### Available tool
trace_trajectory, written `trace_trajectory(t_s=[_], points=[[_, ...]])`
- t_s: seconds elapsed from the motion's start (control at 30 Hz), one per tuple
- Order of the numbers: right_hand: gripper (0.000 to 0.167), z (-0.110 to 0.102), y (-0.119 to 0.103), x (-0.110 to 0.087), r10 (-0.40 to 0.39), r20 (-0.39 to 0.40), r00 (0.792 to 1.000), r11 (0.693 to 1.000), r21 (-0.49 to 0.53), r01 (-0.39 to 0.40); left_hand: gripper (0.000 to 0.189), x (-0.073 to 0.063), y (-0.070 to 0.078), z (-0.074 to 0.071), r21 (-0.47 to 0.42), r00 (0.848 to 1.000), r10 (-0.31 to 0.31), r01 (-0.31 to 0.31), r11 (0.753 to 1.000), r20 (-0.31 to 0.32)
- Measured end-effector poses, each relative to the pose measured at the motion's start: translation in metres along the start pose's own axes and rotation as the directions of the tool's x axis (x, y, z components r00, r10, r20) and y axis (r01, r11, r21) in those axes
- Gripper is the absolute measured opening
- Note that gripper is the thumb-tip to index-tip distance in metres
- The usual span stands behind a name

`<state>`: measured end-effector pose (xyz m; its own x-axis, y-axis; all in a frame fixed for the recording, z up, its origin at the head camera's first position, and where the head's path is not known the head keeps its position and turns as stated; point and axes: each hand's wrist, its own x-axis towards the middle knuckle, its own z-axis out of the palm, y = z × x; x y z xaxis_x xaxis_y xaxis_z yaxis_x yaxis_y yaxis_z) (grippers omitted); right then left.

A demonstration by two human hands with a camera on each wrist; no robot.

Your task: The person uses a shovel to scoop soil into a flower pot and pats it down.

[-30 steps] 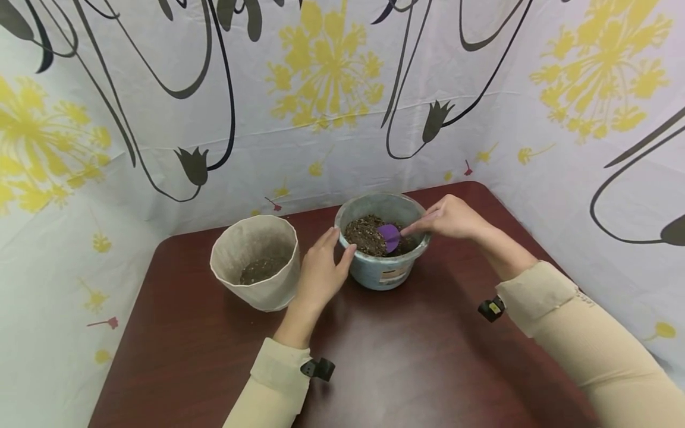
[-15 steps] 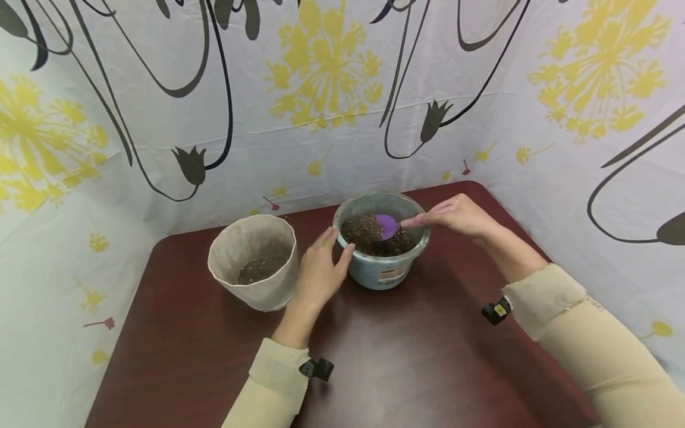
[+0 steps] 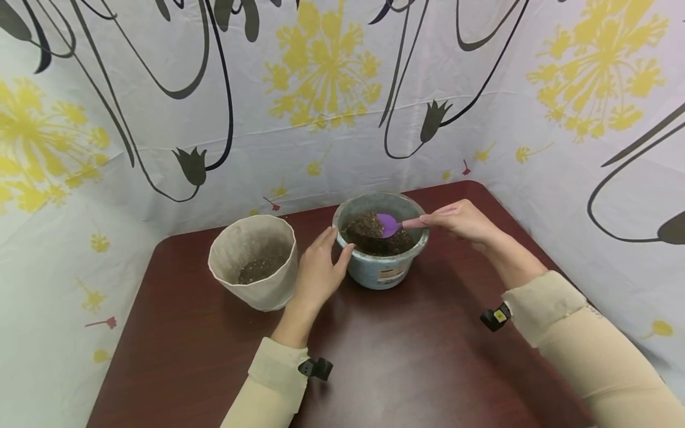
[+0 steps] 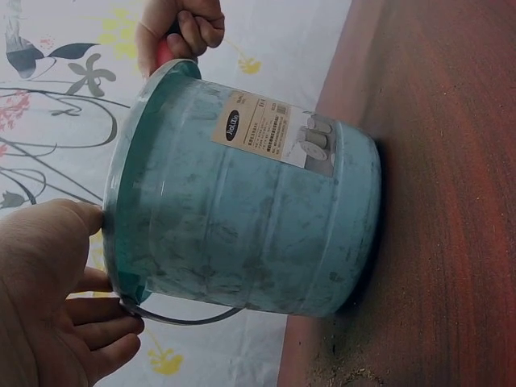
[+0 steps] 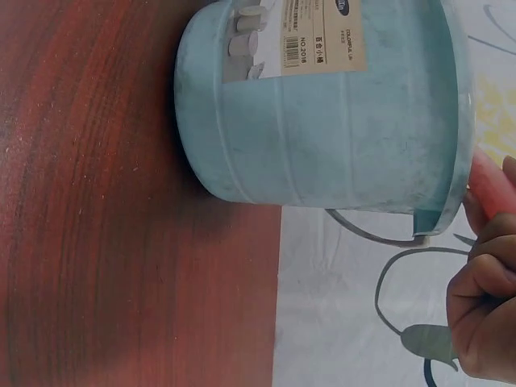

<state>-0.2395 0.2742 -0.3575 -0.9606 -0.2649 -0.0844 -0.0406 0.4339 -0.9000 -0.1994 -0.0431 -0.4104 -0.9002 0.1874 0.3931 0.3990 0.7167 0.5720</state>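
A blue-green plastic bucket (image 3: 374, 272) stands upright on the table, with dark soil (image 3: 401, 242) inside. My right hand (image 3: 464, 221) grips the pink handle of a small garden trowel (image 3: 389, 224) with a purple blade. The blade is inside the bucket mouth and bears a heap of soil. My left hand (image 3: 320, 270) rests against the bucket's left rim, thumb and fingers spread. In the left wrist view, its thumb touches the rim and its fingers lie near the handle joint. From the right wrist view, the rim hides the trowel's blade.
A cream pot (image 3: 273, 291) with a wavy rim stands left of the bucket, a little soil at its bottom. Both stand on a dark red table (image 3: 407, 362). Patterned cloth (image 3: 332, 160) hangs close behind the table and at its sides.
The trowel has come up from the soil, its blade now loaded with a heap. My right hand has shifted slightly to the right. The left hand stays on the rim.
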Motion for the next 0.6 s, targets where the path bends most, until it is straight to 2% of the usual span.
trace_trajectory(t_s=[0.37, 0.6], points=[[0.030, 0.003, 0.000, 0.002, -0.024, 0.001, 1.000, 0.997, 0.069, 0.024, 0.065, 0.001, -0.004, -0.010, 0.104, 0.997, -0.001, -0.007, 0.995, 0.075], [0.032, 0.004, -0.013, 0.003, -0.031, -0.019, 0.999, 0.994, 0.108, 0.033, 0.062, 0.003, -0.001, -0.027, 0.115, 0.998, 0.021, -0.028, 0.993, 0.056]])
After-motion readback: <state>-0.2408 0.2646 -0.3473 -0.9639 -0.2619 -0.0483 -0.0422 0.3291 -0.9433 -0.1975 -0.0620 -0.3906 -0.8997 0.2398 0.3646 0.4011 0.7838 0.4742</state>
